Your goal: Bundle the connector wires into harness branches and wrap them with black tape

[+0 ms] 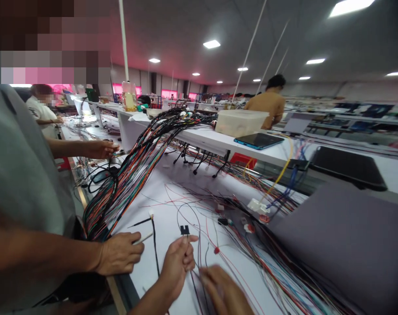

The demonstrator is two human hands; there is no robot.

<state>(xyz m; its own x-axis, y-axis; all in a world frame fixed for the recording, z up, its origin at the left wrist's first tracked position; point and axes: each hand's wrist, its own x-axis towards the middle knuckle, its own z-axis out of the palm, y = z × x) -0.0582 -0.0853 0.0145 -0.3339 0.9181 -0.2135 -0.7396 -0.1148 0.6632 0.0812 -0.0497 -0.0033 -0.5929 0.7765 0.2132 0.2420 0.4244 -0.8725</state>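
Note:
My left hand (179, 264) is closed on thin wires below a small black connector (184, 229), which stands up above the thumb. The index finger points to the right. Close beside it on the right, my right hand (225, 292) is blurred at the lower edge, its fingertips near the dark wires (195, 288) that hang below my left fist. Whether it grips one is not visible. Loose thin wires and a red connector (216, 250) lie on the white table (172, 192) around my hands.
At left a co-worker's hand (123, 253) rests on the table edge with a white stick-like object (142, 238). A thick wire bundle (129, 175) drapes off the shelf (202, 135). On the shelf are a plastic box (240, 121) and a phone (259, 141). More wires (261, 253) run along the right.

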